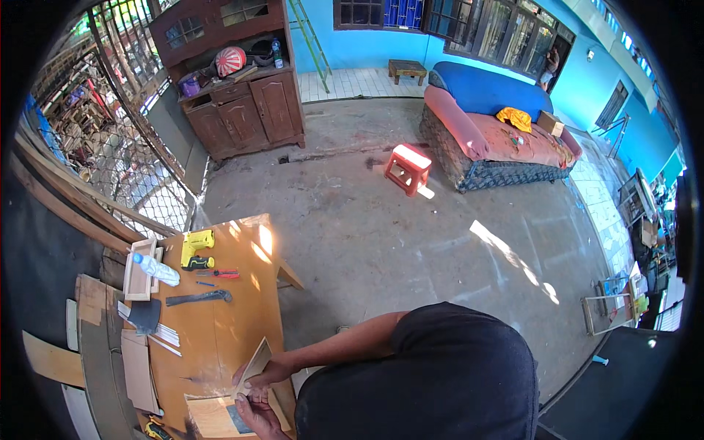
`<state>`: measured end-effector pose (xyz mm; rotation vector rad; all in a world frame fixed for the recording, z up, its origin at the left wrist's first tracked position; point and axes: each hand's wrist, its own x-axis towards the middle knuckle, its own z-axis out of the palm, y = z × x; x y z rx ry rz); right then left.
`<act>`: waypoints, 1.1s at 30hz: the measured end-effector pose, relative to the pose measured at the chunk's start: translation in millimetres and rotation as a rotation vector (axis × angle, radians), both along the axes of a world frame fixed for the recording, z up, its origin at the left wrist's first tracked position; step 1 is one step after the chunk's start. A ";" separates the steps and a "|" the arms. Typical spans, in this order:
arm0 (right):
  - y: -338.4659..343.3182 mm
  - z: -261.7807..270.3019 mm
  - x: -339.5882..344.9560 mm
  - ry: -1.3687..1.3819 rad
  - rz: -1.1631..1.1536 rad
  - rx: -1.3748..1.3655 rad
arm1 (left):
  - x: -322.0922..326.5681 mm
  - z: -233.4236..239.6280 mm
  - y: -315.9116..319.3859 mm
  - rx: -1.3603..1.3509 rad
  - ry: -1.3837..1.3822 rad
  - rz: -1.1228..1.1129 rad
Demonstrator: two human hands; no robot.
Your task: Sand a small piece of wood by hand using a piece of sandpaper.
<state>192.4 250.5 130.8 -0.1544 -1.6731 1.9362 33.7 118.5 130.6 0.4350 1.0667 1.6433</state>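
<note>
My right hand and my left hand are together at the near end of an orange-brown wooden table. Between them they hold a thin, flat wooden piece, tilted up, with fingers on its lower part. Under the hands lies a light wooden board, and on it is a dark grey patch that looks like sandpaper, partly covered by my left hand. Another wooden strip shows beside the hands. Some fingers are hidden behind the piece.
On the table are a yellow power tool, red-handled tool, dark curved-handled tool, plastic bottle, wooden tray and white sticks. Beyond stand a red stool, sofa and cabinet. A person stands by the doorway.
</note>
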 end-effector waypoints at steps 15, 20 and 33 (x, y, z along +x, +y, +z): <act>-68.8 24.6 -15.7 -0.031 0.069 -0.880 | -46.2 -10.7 -37.7 0.082 0.193 -0.114; -72.4 17.7 -18.8 -0.017 0.046 -0.957 | -36.0 -2.8 -45.0 0.078 0.161 -0.065; -57.2 14.1 7.9 -0.033 0.106 -0.899 | 2.0 0.5 -33.2 0.095 0.149 -0.115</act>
